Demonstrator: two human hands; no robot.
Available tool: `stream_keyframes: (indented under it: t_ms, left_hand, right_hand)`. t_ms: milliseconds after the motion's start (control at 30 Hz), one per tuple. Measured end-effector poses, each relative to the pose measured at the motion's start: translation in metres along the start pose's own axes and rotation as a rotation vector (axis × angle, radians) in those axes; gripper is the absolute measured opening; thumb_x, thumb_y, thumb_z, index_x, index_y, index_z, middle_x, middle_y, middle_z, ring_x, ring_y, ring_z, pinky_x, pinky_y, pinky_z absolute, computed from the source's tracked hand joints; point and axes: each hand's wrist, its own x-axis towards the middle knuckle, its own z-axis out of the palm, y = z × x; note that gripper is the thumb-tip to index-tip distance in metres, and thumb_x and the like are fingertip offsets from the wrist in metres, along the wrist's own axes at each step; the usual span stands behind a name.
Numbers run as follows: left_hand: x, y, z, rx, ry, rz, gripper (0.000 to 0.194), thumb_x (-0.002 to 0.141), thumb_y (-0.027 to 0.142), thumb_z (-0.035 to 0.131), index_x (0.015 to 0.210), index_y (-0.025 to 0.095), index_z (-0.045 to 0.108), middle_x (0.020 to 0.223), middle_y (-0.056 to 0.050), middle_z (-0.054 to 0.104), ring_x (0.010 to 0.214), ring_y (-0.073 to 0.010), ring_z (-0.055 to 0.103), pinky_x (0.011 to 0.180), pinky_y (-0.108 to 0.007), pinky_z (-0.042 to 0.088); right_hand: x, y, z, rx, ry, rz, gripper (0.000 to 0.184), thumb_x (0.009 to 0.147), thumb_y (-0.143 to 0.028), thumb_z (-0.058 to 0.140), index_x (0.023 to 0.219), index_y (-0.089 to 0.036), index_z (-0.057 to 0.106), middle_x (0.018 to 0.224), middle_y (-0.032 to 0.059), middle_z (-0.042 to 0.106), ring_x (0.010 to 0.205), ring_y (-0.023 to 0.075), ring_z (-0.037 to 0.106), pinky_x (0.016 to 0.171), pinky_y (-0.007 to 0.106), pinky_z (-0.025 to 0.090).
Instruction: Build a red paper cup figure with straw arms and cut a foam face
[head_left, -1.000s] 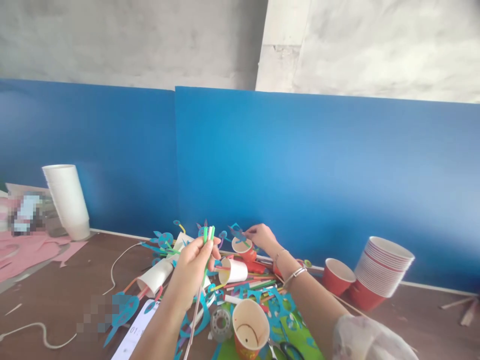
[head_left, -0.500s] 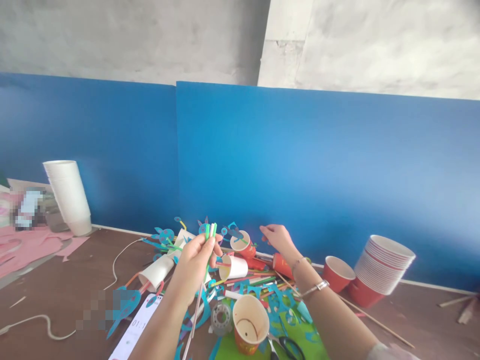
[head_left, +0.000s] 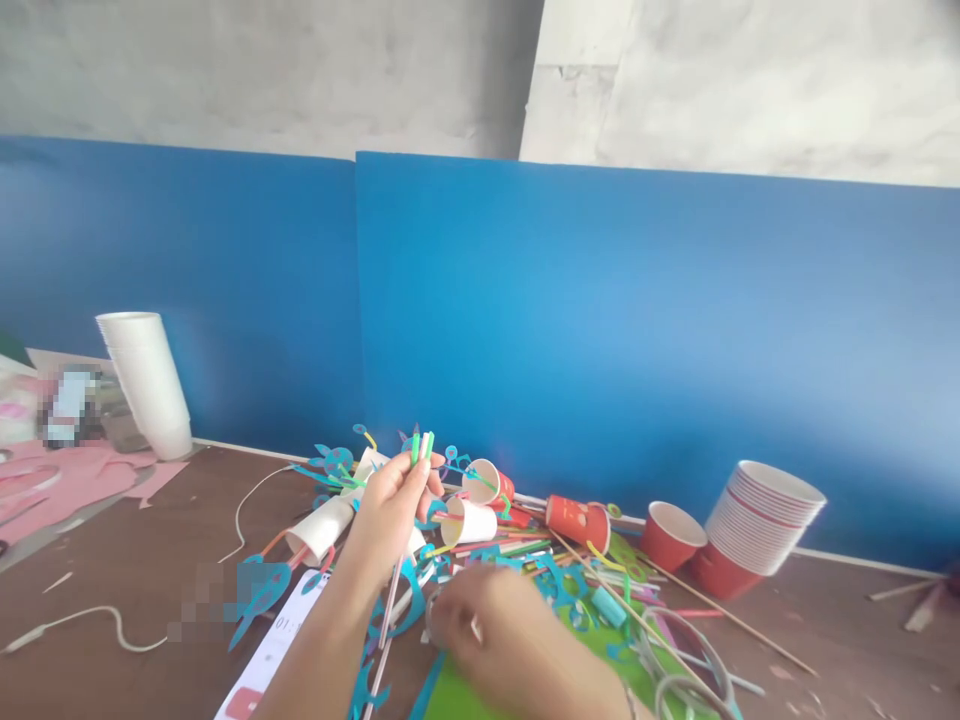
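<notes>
My left hand [head_left: 390,515] is raised above the table and closed on a small bundle of straws [head_left: 420,447], green and white tips sticking up, their long ends trailing down past my wrist. My right hand [head_left: 487,625] is low and near, blurred by motion, over the spot where the tape roll and the paper cup lay; its fingers look curled, but what they hold is hidden. Around both hands lies a heap of blue paper cut-outs [head_left: 262,588], coloured straws and tipped paper cups [head_left: 469,522].
A stack of white cups [head_left: 146,385] stands at the back left, a stack of red cups [head_left: 757,525] and one single red cup [head_left: 670,535] at the back right. A white cord [head_left: 90,615] lies on the brown table. Blue boards [head_left: 600,330] wall the back edge.
My right hand has drawn back from the cups at the far wall to the near middle of the table. My left hand still holds the straws, nearly unmoved.
</notes>
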Motion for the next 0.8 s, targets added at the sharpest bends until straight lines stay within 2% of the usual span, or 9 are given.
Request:
stream_keyframes:
  t_ms: [33, 100, 167, 333, 400, 467, 567, 667, 800]
  left_hand:
    - [0.0, 0.001, 0.0, 0.007, 0.002, 0.003, 0.03, 0.08, 0.045, 0.055, 0.081, 0.016, 0.061, 0.063, 0.002, 0.056, 0.048, -0.0098, 0.041, 0.054, -0.025, 0.036]
    - [0.0, 0.002, -0.001, 0.006, 0.008, 0.008, 0.03, 0.08, 0.045, 0.055, 0.076, 0.017, 0.06, 0.063, 0.002, 0.056, 0.048, -0.0097, 0.041, 0.055, -0.026, 0.036]
    - [-0.001, 0.003, -0.001, 0.005, 0.004, 0.007, 0.031, 0.081, 0.046, 0.055, 0.071, 0.017, 0.06, 0.058, 0.003, 0.053, 0.048, -0.0104, 0.041, 0.058, -0.027, 0.038]
    - [-0.001, 0.002, -0.001, 0.03, 0.007, 0.007, 0.033, 0.082, 0.047, 0.053, 0.066, 0.019, 0.059, 0.052, 0.003, 0.05, 0.048, -0.0124, 0.041, 0.061, -0.029, 0.039]
    - [-0.001, 0.001, 0.0, 0.022, 0.01, 0.004, 0.032, 0.082, 0.047, 0.053, 0.068, 0.019, 0.059, 0.053, 0.003, 0.051, 0.048, -0.0123, 0.04, 0.061, -0.029, 0.038]
    - [0.0, -0.001, -0.001, 0.024, 0.007, 0.001, 0.032, 0.082, 0.046, 0.053, 0.067, 0.019, 0.059, 0.05, 0.004, 0.048, 0.049, -0.0129, 0.041, 0.062, -0.029, 0.039]
    - [0.001, -0.002, -0.002, 0.033, 0.006, 0.003, 0.034, 0.083, 0.046, 0.052, 0.063, 0.02, 0.057, 0.05, 0.004, 0.048, 0.05, -0.0126, 0.042, 0.065, -0.029, 0.04]
    - [0.001, -0.001, -0.002, 0.023, 0.017, -0.007, 0.034, 0.081, 0.048, 0.054, 0.063, 0.019, 0.057, 0.056, 0.001, 0.053, 0.049, -0.0115, 0.041, 0.061, -0.029, 0.039]
    - [0.002, 0.002, -0.001, 0.002, 0.015, -0.048, 0.035, 0.078, 0.052, 0.055, 0.064, 0.02, 0.058, 0.051, 0.003, 0.048, 0.05, -0.0134, 0.043, 0.055, -0.026, 0.036]
  right_hand:
    - [0.005, 0.013, -0.008, -0.02, 0.077, 0.073, 0.026, 0.087, -0.017, 0.043, 0.084, -0.019, 0.069, 0.074, 0.0042, 0.07, 0.065, 0.016, 0.06, 0.056, 0.024, 0.039]
    - [0.014, 0.044, -0.026, -0.049, 0.333, 0.382, 0.025, 0.088, -0.019, 0.043, 0.083, -0.019, 0.068, 0.072, 0.0033, 0.068, 0.064, 0.0158, 0.059, 0.056, 0.023, 0.038]
    - [0.02, 0.075, -0.036, -0.076, 0.375, 0.461, 0.025, 0.085, -0.015, 0.043, 0.095, -0.017, 0.067, 0.076, 0.0051, 0.067, 0.067, 0.0179, 0.06, 0.058, 0.025, 0.04]
    - [0.031, 0.115, -0.023, -0.101, 0.323, 0.353, 0.072, 0.069, 0.004, 0.047, 0.134, -0.025, 0.049, 0.115, 0.0082, 0.06, 0.105, 0.0215, 0.057, 0.09, 0.033, 0.042]
    - [0.037, 0.119, -0.017, -0.089, 0.307, 0.312, 0.074, 0.066, 0.003, 0.052, 0.134, -0.025, 0.051, 0.127, 0.0108, 0.054, 0.118, 0.0254, 0.05, 0.099, 0.039, 0.037]
    - [0.046, 0.121, -0.018, -0.051, 0.303, 0.289, 0.061, 0.067, -0.002, 0.058, 0.124, -0.022, 0.057, 0.13, 0.0121, 0.053, 0.121, 0.028, 0.047, 0.101, 0.04, 0.035]
    - [0.059, 0.124, -0.024, 0.047, 0.325, 0.297, 0.045, 0.076, -0.016, 0.062, 0.12, -0.021, 0.055, 0.117, 0.0097, 0.062, 0.108, 0.0248, 0.057, 0.094, 0.036, 0.041]
    - [0.068, 0.131, -0.025, 0.168, 0.359, 0.364, 0.048, 0.082, -0.026, 0.06, 0.127, -0.02, 0.043, 0.1, 0.0076, 0.069, 0.087, 0.022, 0.065, 0.078, 0.033, 0.047]
    - [0.069, 0.143, -0.015, 0.338, 0.388, 0.444, 0.04, 0.083, -0.03, 0.059, 0.118, -0.016, 0.045, 0.087, 0.0066, 0.071, 0.076, 0.0206, 0.067, 0.068, 0.03, 0.05]
